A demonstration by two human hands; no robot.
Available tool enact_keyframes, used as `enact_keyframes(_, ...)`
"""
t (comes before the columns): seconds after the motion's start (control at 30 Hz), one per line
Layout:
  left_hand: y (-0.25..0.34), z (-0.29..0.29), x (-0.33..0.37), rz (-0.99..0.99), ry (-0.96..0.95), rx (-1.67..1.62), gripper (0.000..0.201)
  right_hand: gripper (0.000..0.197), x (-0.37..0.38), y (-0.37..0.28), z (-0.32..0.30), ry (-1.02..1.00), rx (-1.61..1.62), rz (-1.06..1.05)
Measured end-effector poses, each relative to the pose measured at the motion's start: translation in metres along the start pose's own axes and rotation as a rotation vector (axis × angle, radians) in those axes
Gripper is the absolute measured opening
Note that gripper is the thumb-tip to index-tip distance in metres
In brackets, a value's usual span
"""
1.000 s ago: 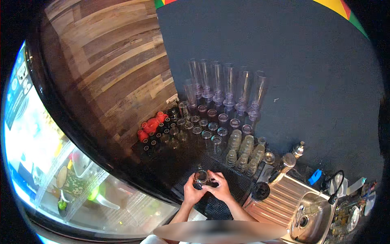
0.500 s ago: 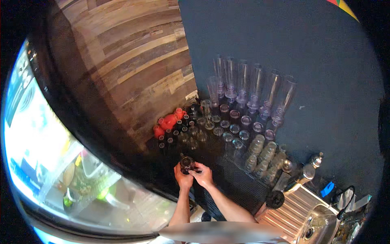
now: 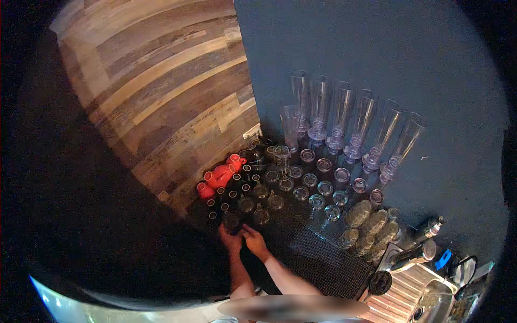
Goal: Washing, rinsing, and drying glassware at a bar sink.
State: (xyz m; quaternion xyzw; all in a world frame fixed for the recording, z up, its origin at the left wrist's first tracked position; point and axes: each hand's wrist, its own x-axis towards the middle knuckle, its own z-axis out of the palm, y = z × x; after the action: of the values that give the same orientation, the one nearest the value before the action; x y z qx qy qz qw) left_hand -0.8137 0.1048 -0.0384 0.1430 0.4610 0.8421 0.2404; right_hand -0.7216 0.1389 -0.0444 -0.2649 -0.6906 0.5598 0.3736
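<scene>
A small, dark see-through glass vessel (image 3: 231, 219) is held low over the dark counter, at the near edge of a group of similar glassware. My left hand (image 3: 230, 240) is closed around its near side, partly in shadow. My right hand (image 3: 255, 243) comes in from the right, its fingers bent together and its fingertips at the vessel's right side. How firmly the right fingers grip is hard to make out. Just beyond stand small clear glass vessels (image 3: 261, 216) and several black bottle-like pieces (image 3: 225, 206) with pale round ends.
Red rounded vessels (image 3: 221, 176) stand against the wood-panelled wall. Tall clear glasses (image 3: 341, 105) line the dark wall, with stacked tumblers (image 3: 360, 212) at right. A black textured mat (image 3: 307, 258) lies nearer, beside a tap (image 3: 414, 255) and a ribbed steel sink drainer (image 3: 396, 307).
My hands have carried the glass vessel down and left toward the other glassware. The view has turned, and the bright glass-fronted case at left has mostly gone out of it.
</scene>
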Motion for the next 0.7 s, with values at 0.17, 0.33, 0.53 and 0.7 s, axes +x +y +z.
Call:
enact_keyframes(0.17,0.039,-0.034,0.003,0.223,0.074,0.654,0.074,0.045,-0.002,-0.062,0.027,-0.142,0.132,0.317)
enact_keyframes(0.33,0.044,-0.022,0.007,0.181,0.016,0.709,0.077,0.046,-0.002,-0.065,0.019,-0.14,0.193,0.328)
enact_keyframes(0.53,0.02,-0.015,0.008,0.195,-0.039,0.712,0.079,0.043,-0.019,-0.042,-0.004,-0.171,0.167,0.167)
enact_keyframes(0.7,0.024,-0.018,0.009,0.229,0.139,0.973,0.079,0.041,-0.077,-0.029,-0.042,-0.233,0.241,0.238)
